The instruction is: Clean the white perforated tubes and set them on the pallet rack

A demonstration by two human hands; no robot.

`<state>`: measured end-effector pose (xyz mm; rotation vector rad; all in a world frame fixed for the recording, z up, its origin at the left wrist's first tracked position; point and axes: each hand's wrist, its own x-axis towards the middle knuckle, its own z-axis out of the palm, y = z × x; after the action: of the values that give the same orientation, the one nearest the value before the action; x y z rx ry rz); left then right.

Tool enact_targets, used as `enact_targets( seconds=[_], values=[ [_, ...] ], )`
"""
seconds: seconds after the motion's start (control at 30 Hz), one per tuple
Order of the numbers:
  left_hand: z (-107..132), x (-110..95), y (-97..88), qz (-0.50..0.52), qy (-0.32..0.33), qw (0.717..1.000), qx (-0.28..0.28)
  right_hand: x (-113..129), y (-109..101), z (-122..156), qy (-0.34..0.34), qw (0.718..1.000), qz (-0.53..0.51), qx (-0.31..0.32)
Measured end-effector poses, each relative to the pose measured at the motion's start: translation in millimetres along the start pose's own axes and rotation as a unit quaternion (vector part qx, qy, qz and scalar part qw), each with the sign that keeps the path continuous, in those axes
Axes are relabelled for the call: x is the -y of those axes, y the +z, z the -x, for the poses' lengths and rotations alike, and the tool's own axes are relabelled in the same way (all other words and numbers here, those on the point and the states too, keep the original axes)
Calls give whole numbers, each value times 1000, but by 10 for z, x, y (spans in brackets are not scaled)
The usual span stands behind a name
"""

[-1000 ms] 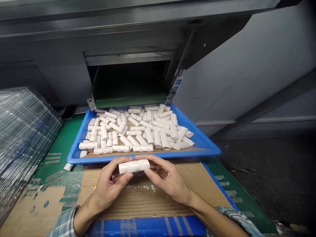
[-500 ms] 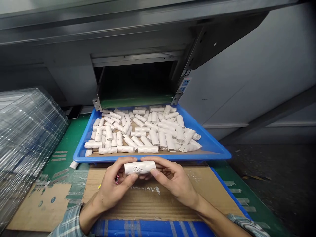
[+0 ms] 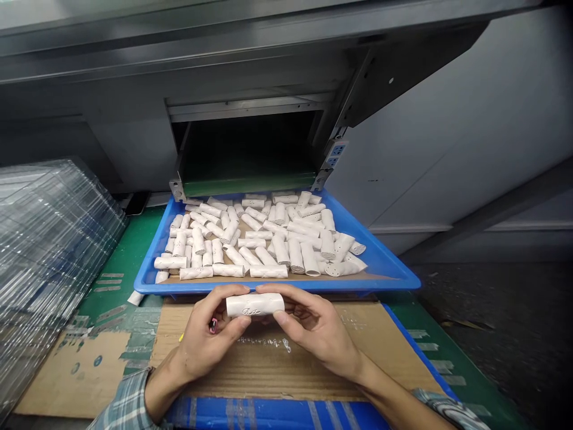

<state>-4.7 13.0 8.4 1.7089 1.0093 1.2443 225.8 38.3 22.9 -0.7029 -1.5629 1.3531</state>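
A short white cylinder (image 3: 256,303) with script-like lettering on its side lies level between my two hands. My left hand (image 3: 215,328) pinches its left end between thumb and fingers. A small pink item (image 3: 213,325) also shows within that hand; most of it is hidden. On the other end, the thumb and fingers of my right hand (image 3: 313,328) are closed. Just beyond the fingertips stands a blue tray (image 3: 286,288), holding many similar white cylinders (image 3: 233,271), some dotted with small holes.
Cardboard (image 3: 277,373) covers the bench below my hands. A green conveyor belt (image 3: 250,182) ends above the tray's far edge. Stacked clear plastic trays (image 3: 54,239) rise at the left, near a dark phone-like object (image 3: 136,203). One loose white cylinder (image 3: 135,297) lies left of the tray.
The white cylinder has rolled slightly about its long axis between my fingers, so the lettering sits lower on its visible side. Both hands stay in nearly the same place.
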Motion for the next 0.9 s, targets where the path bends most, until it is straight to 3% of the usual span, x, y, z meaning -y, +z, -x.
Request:
enact_targets(
  seconds=[0.17, 0.3, 0.43, 0.73, 0.9],
  values=[
    [-20, -19, 3, -9, 27, 1000, -3, 23, 6, -24, -44, 998, 54, 7],
    [-22, -9, 15, -54, 44, 997, -18, 18, 10, -37, -108, 975, 191, 24],
    [18, -20, 2, -127, 78, 988, 43, -56, -19, -17, -153, 944, 288, 59],
    [-7, -150, -104, -98, 41, 994, 39, -60, -5, -20, -136, 967, 211, 40],
    [-32, -165, -70, -193, 129, 973, -5, -59, 15, -21, -131, 968, 205, 64]
  ],
)
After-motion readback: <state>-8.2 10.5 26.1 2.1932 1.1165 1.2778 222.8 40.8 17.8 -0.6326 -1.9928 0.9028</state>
